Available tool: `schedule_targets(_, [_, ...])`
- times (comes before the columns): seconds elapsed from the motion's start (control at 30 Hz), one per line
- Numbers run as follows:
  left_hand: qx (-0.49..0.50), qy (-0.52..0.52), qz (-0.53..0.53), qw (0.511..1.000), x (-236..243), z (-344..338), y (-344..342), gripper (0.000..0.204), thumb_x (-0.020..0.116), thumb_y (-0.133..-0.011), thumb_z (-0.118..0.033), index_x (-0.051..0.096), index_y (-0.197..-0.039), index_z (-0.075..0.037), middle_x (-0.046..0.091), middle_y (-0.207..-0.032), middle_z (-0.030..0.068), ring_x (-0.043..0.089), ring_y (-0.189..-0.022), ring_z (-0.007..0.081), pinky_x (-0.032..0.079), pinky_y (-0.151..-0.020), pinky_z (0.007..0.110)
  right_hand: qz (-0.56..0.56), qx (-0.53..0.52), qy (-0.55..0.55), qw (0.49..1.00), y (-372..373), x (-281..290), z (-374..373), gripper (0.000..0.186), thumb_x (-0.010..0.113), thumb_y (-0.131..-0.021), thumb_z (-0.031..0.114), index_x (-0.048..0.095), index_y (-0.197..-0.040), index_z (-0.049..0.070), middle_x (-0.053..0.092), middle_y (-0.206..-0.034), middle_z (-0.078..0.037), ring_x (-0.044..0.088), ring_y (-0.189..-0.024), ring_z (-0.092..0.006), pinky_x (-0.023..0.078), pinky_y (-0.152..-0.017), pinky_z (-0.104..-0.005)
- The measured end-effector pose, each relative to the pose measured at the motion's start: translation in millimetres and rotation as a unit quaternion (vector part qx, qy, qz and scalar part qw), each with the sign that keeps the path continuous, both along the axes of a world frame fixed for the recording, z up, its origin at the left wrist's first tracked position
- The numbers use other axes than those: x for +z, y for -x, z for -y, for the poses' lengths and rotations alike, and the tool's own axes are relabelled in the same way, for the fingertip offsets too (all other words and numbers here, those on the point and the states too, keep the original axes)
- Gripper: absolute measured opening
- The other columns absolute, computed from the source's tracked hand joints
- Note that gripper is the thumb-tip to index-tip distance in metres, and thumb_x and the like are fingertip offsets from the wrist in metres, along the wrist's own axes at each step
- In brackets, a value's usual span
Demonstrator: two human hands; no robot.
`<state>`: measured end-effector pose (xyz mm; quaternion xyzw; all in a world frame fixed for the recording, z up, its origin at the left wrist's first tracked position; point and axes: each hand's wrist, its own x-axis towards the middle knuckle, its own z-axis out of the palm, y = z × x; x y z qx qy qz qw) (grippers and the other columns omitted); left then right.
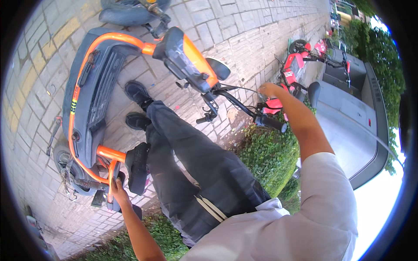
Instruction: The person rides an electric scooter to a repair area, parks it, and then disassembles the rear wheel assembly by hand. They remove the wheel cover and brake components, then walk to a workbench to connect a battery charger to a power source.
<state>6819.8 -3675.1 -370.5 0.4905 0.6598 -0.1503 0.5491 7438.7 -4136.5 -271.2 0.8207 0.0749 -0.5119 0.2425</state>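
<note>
- Scooter stands ahead and left of you, its long axis running from rear wheel, near left, to front wheel, far.
- Your left hand touches its rear tube by the seat; you cannot tell how tightly it closes.
- Your right hand is nearer the handlebar; its hold is unclear.

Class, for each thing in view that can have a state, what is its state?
Orange scooter, no rider
Left hand, at the rear frame; grip unclear
Right hand, near the handlebar; grip unclear
Black seat, unoccupied
Black shoes, on the paving
Red bike, no rider
Hedge, leafy
</note>
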Motion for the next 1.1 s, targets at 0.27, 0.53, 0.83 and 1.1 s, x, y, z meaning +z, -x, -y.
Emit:
schedule_targets(0.27, [-0.057, 0.031, -0.022, 0.998, 44, 29, 39, 0.041, 0.05, -0.094, -0.022, 0.049, -0.122, 0.008, 0.059, -0.111, 0.012, 0.056, -0.099, 0.0181, 0.042, -0.087, 0.03, 0.005, -0.468, -0.118, 0.876, 3, 88, 39, 0.05, 0.055, -0.089, 0.044, 0.055, -0.123, 0.008, 0.05, -0.134, -0.007, 0.048, -0.12, -0.0225, 0.039, -0.089, -0.0451])
schedule_targets(0.53, [-0.09, 0.022, 0.006, 0.996, 97, 82, 10, 0.034, 0.053, -0.092, -0.024, 0.059, -0.11, 0.004, 0.06, -0.089, 0.0038, 0.052, -0.081, 0.0113, 0.04, -0.072, 0.026, 0.014, -0.515, -0.23, 0.826, 22, 20, 56, 0.046, 0.057, -0.09, 0.036, 0.052, -0.125, 0.008, 0.054, -0.126, -0.003, 0.053, -0.114, -0.0224, 0.046, -0.087, -0.0444])
schedule_targets(0.83, [-0.206, 0.053, 0.069, 0.975, 172, 181, -176, 0.031, 0.051, -0.094, -0.017, 0.056, -0.114, 0.006, 0.063, -0.104, 0.0104, 0.057, -0.099, 0.0151, 0.042, -0.09, 0.027, -0.197, -0.704, -0.262, 0.63, 62, -73, 103, 0.023, 0.066, -0.083, 0.029, 0.063, -0.095, 0.009, 0.061, -0.085, -0.004, 0.061, -0.079, -0.0156, 0.054, -0.066, -0.0402])
schedule_targets(1.1, [-0.319, 0.077, 0.21, 0.921, 205, 280, -371, 0.028, 0.052, -0.093, -0.015, 0.058, -0.113, 0.002, 0.063, -0.109, 0.0111, 0.057, -0.103, 0.0176, 0.042, -0.091, 0.028, -0.269, -0.77, -0.336, 0.471, 71, -72, 101, 0.02, 0.069, -0.083, 0.028, 0.058, -0.081, 0.011, 0.046, -0.065, 0.001, 0.043, -0.054, -0.0109, 0.032, -0.047, -0.0262])
